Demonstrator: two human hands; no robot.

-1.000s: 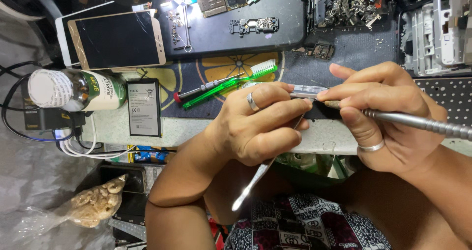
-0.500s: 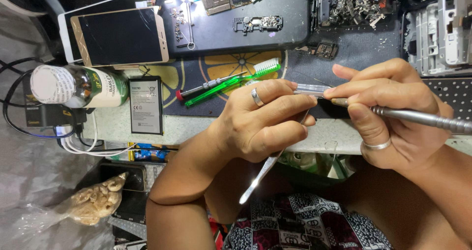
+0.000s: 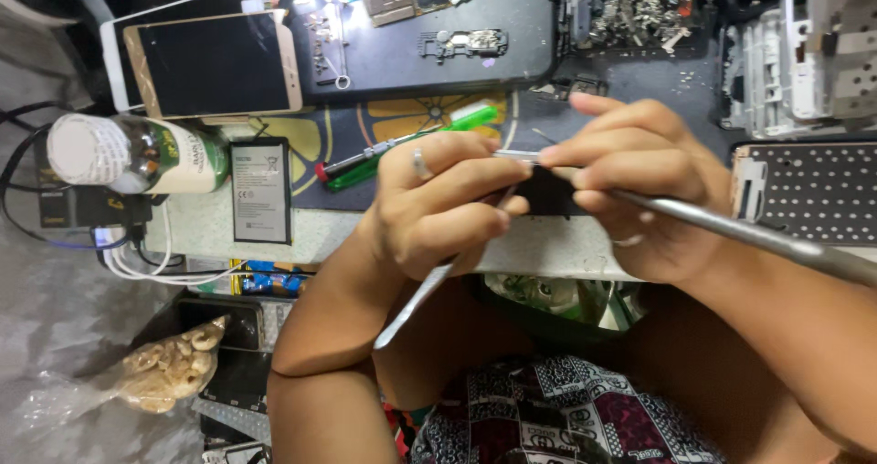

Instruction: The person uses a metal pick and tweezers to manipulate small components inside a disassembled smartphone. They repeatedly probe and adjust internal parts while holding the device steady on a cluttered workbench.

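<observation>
**Small dark part pinched between both hands over the bench edge**

Over the near edge of the work mat (image 3: 384,58), my two hands meet around a small dark part (image 3: 548,193). My left hand (image 3: 438,204) is curled closed, its thumb and first fingers pinched toward the part's left side, with a flat silver pry tool (image 3: 416,304) running under the palm and slanting down and left toward my lap. My right hand (image 3: 639,185) is closed as well, fingertips gripping the part's right side while also clamping a long metal rod-like tool (image 3: 758,236) whose handle stretches off to the right and slightly down. How much of the part each hand bears I cannot tell, since the fingers cover most of it.

What matters most is that the part sits directly between the two sets of fingertips, touching both, about equally near to each hand. The rod's long axis runs nearly left to right, its tip pointing into the part from the right, while the pry tool's axis crosses diagonally beneath.

Beyond my hands lie a green-handled screwdriver (image 3: 402,144), a flat battery (image 3: 260,190), a gold-edged phone (image 3: 215,62) lying screen up, and a white-capped bottle (image 3: 137,153) on its side
</observation>
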